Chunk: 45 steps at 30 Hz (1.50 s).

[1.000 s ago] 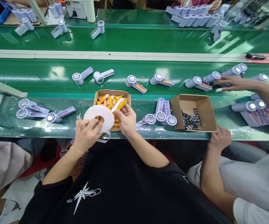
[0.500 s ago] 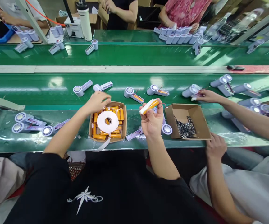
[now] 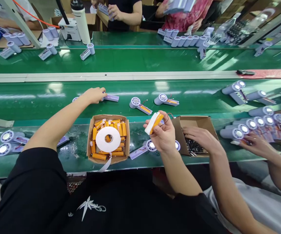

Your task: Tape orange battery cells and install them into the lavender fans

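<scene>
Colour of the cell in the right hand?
Orange cell with a white strip on it; head view.

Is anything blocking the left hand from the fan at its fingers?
Nothing visible: the left hand is at the fan, covering much of its round head. The battery box sits clear, on the near side.

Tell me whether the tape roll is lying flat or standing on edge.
Flat: the tape roll lies on orange batteries in the cardboard box, its round face up.

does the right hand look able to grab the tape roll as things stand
Probably not: the right hand holds an orange battery, though the tape roll lies uncovered on the batteries in the cardboard box.
</scene>
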Tool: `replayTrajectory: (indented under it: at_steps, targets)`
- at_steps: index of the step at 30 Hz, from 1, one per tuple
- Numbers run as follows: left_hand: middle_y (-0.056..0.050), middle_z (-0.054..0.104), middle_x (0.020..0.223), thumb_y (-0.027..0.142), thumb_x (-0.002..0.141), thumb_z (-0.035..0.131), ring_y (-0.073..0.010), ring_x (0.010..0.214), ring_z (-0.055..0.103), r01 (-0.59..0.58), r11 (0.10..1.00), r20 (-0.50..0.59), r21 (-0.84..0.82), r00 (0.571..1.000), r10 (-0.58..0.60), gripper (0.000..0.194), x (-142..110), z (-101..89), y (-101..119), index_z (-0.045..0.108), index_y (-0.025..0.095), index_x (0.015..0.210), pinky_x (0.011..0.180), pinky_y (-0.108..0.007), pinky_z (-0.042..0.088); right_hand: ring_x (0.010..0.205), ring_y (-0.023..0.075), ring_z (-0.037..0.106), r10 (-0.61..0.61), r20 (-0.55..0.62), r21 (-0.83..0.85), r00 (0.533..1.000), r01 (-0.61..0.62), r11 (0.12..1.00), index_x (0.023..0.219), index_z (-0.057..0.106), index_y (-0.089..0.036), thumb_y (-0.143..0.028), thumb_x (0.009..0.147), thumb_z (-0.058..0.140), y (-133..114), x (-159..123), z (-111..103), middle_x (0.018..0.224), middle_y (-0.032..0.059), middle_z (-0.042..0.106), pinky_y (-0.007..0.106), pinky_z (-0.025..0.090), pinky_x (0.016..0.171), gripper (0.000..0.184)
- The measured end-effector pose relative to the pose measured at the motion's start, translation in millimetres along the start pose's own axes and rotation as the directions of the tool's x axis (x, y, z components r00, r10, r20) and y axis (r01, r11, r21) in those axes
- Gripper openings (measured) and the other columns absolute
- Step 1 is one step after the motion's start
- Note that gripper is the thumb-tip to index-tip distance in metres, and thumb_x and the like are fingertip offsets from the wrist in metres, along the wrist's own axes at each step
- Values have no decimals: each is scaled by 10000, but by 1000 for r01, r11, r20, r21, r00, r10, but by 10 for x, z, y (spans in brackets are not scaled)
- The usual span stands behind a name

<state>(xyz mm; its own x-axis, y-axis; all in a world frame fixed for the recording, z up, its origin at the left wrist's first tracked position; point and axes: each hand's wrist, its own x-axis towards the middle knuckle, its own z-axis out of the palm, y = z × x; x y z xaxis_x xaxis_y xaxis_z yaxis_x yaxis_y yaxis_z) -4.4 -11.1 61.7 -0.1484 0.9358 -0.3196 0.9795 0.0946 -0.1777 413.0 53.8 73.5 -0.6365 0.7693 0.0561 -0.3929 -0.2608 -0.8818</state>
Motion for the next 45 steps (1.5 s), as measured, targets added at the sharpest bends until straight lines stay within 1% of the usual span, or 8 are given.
replayTrajectory:
  at_steps: [3, 7, 15, 23, 28, 33, 38, 45]
  targets:
    - [-130, 523, 1681, 280, 970, 692, -371, 1500, 509, -104, 994, -2, -12, 995, 104, 578, 104, 39, 83, 687, 341, 1545, 1209, -505, 490, 1112, 309, 873, 8, 81, -38, 997, -5, 999, 1269, 715, -339, -417, 671, 1092, -93, 267, 178, 1044, -8, 874, 499, 757, 975, 711]
    - [-136, 702, 1508, 282, 830, 782, -385, 1396, 601, 12, 976, 12, -218, 1000, -10, 522, 315, 45, 198, 828, 274, 1350, 1208, -484, 490, 1207, 318, 835, -3, 123, -117, 992, 17, 993, 1265, 722, -300, -375, 659, 1070, -28, 866, 468, 1166, 35, 846, 467, 747, 961, 702]
    - [-14, 864, 1102, 402, 861, 755, -246, 1058, 751, 74, 929, 20, -362, 997, -71, 254, 477, -88, 156, 887, 321, 1062, 954, -291, 516, 924, 226, 819, 51, 303, -652, 951, 168, 739, 1247, 735, -182, -321, 793, 852, 777, 2005, 557, 936, 12, 835, 406, 691, 963, 489]
    - [-56, 845, 1207, 444, 985, 617, -261, 1170, 732, 35, 926, -68, -376, 996, -65, 357, 434, -53, 270, 846, 298, 1217, 1022, -309, 509, 1058, 253, 841, 151, 357, -871, 922, 269, 412, 1397, 714, -150, -254, 944, 767, 1004, 2028, 533, 1128, 114, 881, 360, 638, 986, 468]
    - [-76, 775, 1406, 372, 905, 673, -306, 1422, 617, -36, 932, -115, -361, 993, -7, 378, 414, 52, 399, 857, 305, 1229, 1212, -363, 447, 1198, 327, 818, 230, 389, -921, 892, 382, 75, 1442, 732, -256, -324, 1022, 743, 993, 1992, 433, 1294, 117, 866, 450, 601, 1090, 425]
    - [-170, 801, 1325, 244, 824, 702, -377, 1447, 607, -7, 932, -98, -363, 995, -31, 402, 550, 12, 495, 872, 203, 1185, 1226, -436, 449, 1191, 320, 818, 236, 371, -927, 898, 372, 44, 1477, 723, -257, -337, 1037, 742, 998, 1949, 357, 1305, 118, 863, 423, 605, 1076, 448]
    - [-45, 864, 1138, 336, 836, 749, -280, 1150, 758, 51, 902, -43, -428, 996, -77, 257, 673, -126, 459, 878, 296, 1055, 1060, -337, 531, 1197, 303, 814, 229, 391, -920, 891, 387, 64, 1510, 695, -270, -331, 1051, 709, 946, 1884, 320, 1314, 104, 860, 410, 614, 1058, 464]
    - [-190, 782, 1386, 323, 1080, 482, -329, 1304, 722, 198, 829, -101, -523, 951, -291, 434, 701, -65, 740, 682, 166, 1431, 1112, -410, 518, 1197, 377, 794, 336, 352, -892, 874, 422, -163, 1579, 667, -290, -415, 1123, 559, 863, 1824, 424, 1328, 151, 840, 478, 604, 1045, 485]
